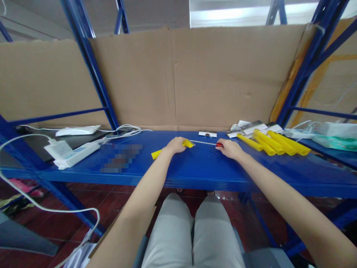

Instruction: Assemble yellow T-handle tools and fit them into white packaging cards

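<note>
My left hand [176,145] is closed around a yellow tube [156,154], which lies slantwise low over the blue shelf, one end showing on each side of the hand. In my right hand [230,149] is the red handle of a screwdriver [205,142]. Its long thin metal shaft points left, and the tip lies close to the right end of the tube; whether it touches cannot be made out. More yellow tubes [275,143] lie side by side to the right of my right hand.
The blue shelf [206,173] has a cardboard back panel [223,74] and blue uprights. A small white card [208,134] lies at the back, near black-and-white packets [255,127]. At left are a white power strip [76,154], cables and a pixelated patch.
</note>
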A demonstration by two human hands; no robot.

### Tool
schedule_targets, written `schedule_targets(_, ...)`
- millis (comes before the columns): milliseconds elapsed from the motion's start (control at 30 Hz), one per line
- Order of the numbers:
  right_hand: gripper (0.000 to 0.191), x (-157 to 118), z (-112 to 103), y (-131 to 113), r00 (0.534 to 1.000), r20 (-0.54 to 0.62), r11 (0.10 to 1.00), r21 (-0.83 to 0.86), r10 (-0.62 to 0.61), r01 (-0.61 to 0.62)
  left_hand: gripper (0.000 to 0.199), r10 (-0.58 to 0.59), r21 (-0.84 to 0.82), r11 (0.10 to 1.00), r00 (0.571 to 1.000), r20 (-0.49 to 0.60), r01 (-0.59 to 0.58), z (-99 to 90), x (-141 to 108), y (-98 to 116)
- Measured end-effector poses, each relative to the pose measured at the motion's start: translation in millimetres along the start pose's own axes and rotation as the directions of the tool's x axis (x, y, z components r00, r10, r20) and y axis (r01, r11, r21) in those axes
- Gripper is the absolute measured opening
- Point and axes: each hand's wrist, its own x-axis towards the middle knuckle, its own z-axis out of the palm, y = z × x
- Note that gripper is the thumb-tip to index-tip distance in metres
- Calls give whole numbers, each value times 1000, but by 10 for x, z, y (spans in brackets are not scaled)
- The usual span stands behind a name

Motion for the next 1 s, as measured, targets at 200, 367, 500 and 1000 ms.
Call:
schedule_targets(200,23,35,18,48,998,27,998,-12,57,-57,52,3,-23,1000,992,123,0,-56,-29,43)
schedule_targets(367,24,78,49,72,996,42,996,-39,82,-81,59,41,-37,999,991,131,-37,-58,-35,82)
schedule_targets(500,24,128,78,80,992,44,993,-32,117,-116,63,67,-42,997,990,123,-62,-41,-27,110)
schedule_targets(1000,26,216,166,127,992,-48,993,20,115,-114,47,62,-36,998,997,53,-60,33,25,114)
